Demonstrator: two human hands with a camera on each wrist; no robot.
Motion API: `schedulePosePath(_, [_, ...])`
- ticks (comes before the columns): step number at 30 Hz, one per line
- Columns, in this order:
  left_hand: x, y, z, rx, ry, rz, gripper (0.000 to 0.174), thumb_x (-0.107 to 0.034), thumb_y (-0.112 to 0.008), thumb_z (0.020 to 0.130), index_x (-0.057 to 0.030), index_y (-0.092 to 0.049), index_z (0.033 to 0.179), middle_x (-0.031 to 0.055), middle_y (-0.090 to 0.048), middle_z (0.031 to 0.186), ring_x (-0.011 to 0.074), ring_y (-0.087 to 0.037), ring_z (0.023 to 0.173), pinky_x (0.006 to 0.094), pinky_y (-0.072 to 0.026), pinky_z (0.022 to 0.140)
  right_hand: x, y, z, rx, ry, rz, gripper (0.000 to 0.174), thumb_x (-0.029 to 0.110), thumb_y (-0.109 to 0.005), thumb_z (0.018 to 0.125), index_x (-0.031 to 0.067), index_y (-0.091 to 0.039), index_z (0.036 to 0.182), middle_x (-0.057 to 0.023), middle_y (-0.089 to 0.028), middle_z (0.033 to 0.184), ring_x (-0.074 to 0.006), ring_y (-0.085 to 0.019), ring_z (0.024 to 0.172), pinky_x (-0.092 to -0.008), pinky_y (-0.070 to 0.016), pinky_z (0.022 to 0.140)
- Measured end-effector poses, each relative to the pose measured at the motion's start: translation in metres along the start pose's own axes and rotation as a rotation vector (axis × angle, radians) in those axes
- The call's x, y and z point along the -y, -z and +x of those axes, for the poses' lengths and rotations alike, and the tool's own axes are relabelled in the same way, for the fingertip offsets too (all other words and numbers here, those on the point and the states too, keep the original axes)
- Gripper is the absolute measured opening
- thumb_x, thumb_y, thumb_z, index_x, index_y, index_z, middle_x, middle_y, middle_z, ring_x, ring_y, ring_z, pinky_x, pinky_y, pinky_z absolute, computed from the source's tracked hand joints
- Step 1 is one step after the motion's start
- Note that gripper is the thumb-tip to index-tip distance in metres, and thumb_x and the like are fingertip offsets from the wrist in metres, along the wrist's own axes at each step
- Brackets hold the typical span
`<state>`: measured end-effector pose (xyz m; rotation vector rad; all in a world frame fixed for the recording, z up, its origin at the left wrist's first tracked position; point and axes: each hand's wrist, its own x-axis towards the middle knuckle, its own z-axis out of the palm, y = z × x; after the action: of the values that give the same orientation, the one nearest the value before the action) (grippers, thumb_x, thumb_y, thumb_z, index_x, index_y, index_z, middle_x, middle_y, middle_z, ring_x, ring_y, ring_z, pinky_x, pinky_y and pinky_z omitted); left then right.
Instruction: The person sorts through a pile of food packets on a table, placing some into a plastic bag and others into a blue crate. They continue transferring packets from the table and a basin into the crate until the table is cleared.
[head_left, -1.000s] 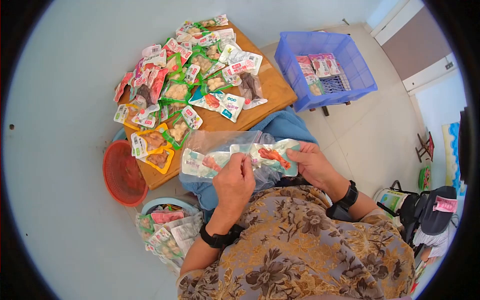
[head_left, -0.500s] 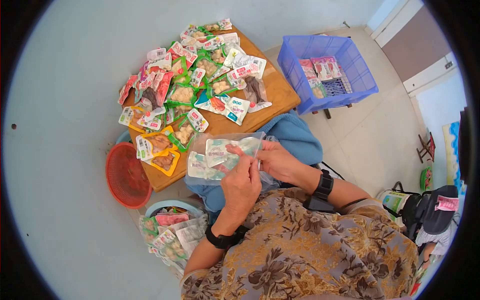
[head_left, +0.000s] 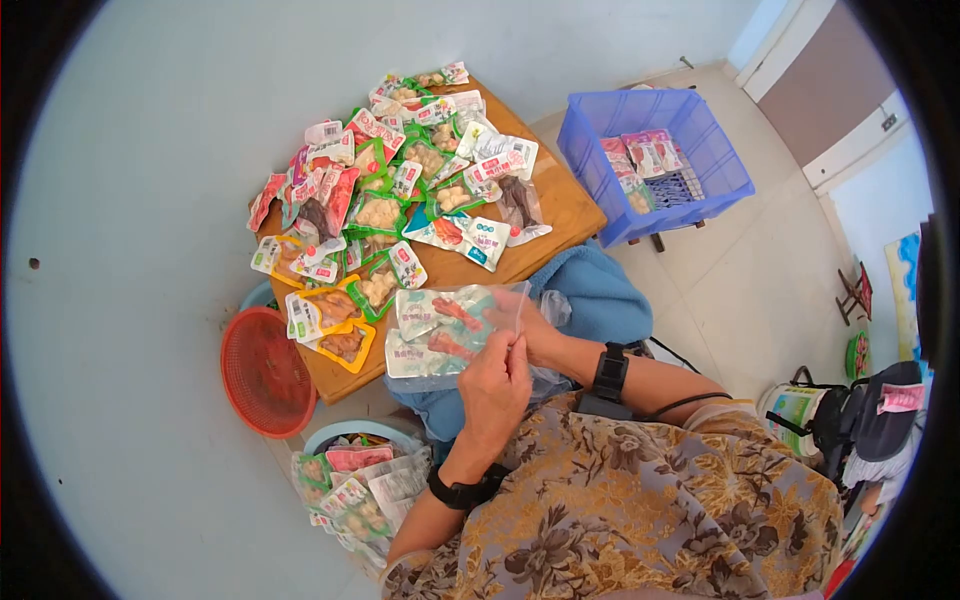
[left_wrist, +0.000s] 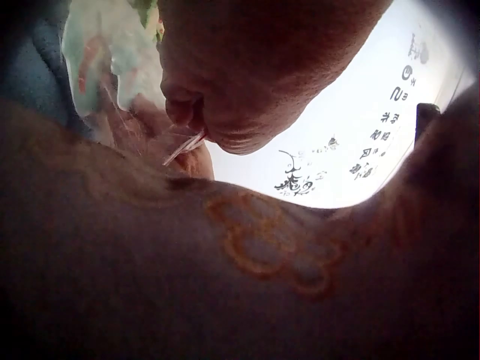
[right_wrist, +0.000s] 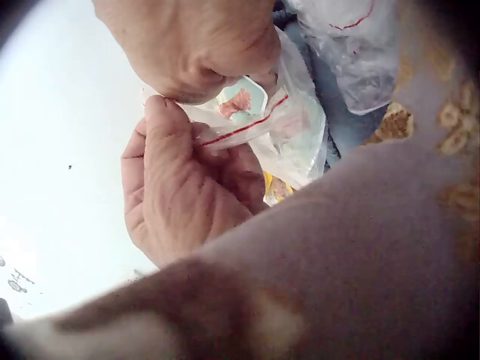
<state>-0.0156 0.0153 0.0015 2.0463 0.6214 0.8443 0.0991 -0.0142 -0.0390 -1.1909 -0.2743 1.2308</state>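
Bag (head_left: 466, 333): clear, with a red line along its mouth, held in front of the person near the desk's 5 o'clock edge, two packets (head_left: 450, 310) showing through the film. The left hand (head_left: 494, 388) pinches its edge between thumb and curled fingers. The right hand (head_left: 540, 335) is at the mouth, toward 3 o'clock, fingers partly behind film; how far open it is, I cannot tell. The desk (head_left: 565, 205) and its pile (head_left: 380, 212) lie toward 12, the red basket (head_left: 262, 372) at 9, the tub (head_left: 330, 432) at 7, the crate (head_left: 672, 222) at 2.
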Motion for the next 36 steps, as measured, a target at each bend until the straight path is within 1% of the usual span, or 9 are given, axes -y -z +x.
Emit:
schedulePosePath(3, [0.003,0.001,0.001,-0.017,0.002,-0.006,0.007,-0.005,-0.068,0.087,-0.0032,-0.062,0.089,0.0107,-0.057,0.060,0.0192,-0.055,0.048,0.0315,-0.0435,0.049,-0.017,0.006,0.012,0.010,0.123,-0.098,0.034,0.003,-0.053,0.094,-0.0010,-0.055,0.128,-0.0032,-0.061,0.106,-0.0104,-0.054,0.090,-0.0276,-0.0478,0.076])
schedulePosePath(6, [0.001,0.002,0.002,-0.014,0.050,-0.024,0.007,-0.006,-0.068,0.088,-0.0035,-0.062,0.089,0.0091,-0.057,0.058,0.0164,-0.053,0.047,0.0306,-0.0419,0.048,0.007,-0.014,0.003,0.008,0.047,0.412,0.030,0.002,-0.054,0.092,0.0008,-0.059,0.121,-0.0044,-0.062,0.106,-0.0118,-0.055,0.090,-0.0289,-0.0485,0.075])
schedulePosePath(8, [0.001,0.002,0.001,-0.007,0.099,-0.051,0.006,-0.006,-0.068,0.088,-0.0037,-0.062,0.089,0.0082,-0.056,0.057,0.0150,-0.053,0.047,0.0300,-0.0412,0.048,0.004,-0.014,0.004,-0.057,0.110,-0.008,0.026,0.010,-0.052,0.097,-0.0016,-0.055,0.120,-0.0169,-0.057,0.123,-0.0323,-0.060,0.115,-0.0483,-0.0565,0.091])
schedulePosePath(12, [0.001,0.004,0.003,-0.010,0.162,-0.069,0.006,-0.007,-0.068,0.088,-0.0044,-0.063,0.089,0.0065,-0.056,0.055,0.0127,-0.053,0.047,0.0292,-0.0408,0.048,-0.016,0.007,0.017,0.093,0.442,-0.250,0.031,0.016,-0.057,0.094,-0.0011,-0.056,0.120,-0.0187,-0.063,0.114,-0.0339,-0.065,0.104,-0.0478,-0.0561,0.085])
schedulePosePath(15, [0.003,0.003,0.001,-0.002,0.169,-0.059,0.006,-0.008,-0.068,0.088,-0.0045,-0.063,0.089,0.0060,-0.056,0.055,0.0125,-0.053,0.047,0.0287,-0.0413,0.048,-0.019,0.013,0.020,-0.113,0.557,-0.806,0.038,0.014,-0.067,0.083,0.0012,-0.060,0.118,-0.0153,-0.067,0.091,-0.0248,-0.064,0.081,-0.0364,-0.0513,0.074])
schedulePosePath(21, [0.004,0.003,0.003,0.001,0.197,-0.065,0.007,-0.008,-0.068,0.089,-0.0044,-0.062,0.089,0.0068,-0.056,0.056,0.0138,-0.053,0.047,0.0298,-0.0418,0.047,-0.005,0.022,0.004,-0.077,0.483,-0.852,0.043,0.012,-0.065,0.085,0.0018,-0.056,0.126,-0.0217,-0.067,0.099,-0.0312,-0.068,0.093,-0.0410,-0.0523,0.077])
schedulePosePath(27, [0.005,0.000,0.003,0.031,0.214,-0.056,0.008,-0.008,-0.067,0.090,-0.0045,-0.061,0.088,0.0071,-0.054,0.055,0.0156,-0.052,0.046,0.0312,-0.0407,0.046,0.035,0.054,-0.007,0.004,0.220,-0.805,0.028,0.012,-0.060,0.091,0.0000,-0.060,0.116,-0.0145,-0.069,0.098,-0.0193,-0.069,0.073,-0.0308,-0.0560,0.065])
schedulePosePath(29, [0.004,0.000,0.002,0.037,0.215,-0.047,0.008,-0.008,-0.067,0.090,-0.0047,-0.061,0.087,0.0071,-0.054,0.055,0.0158,-0.052,0.046,0.0311,-0.0405,0.046,0.057,0.055,-0.004,-0.195,0.093,-0.446,0.022,0.016,-0.059,0.093,-0.0021,-0.063,0.105,-0.0108,-0.068,0.088,-0.0137,-0.066,0.061,-0.0250,-0.0547,0.056])
schedulePosePath(36, [0.002,0.003,0.003,0.085,0.197,-0.009,0.008,-0.007,-0.069,0.087,-0.0051,-0.061,0.086,0.0054,-0.054,0.053,0.0135,-0.052,0.045,0.0291,-0.0403,0.046,0.060,0.058,0.053,-0.313,-0.047,-0.311,0.027,0.022,-0.067,0.089,-0.0049,-0.064,0.090,-0.0095,-0.064,0.069,-0.0151,-0.062,0.050,-0.0268,-0.0482,0.040])
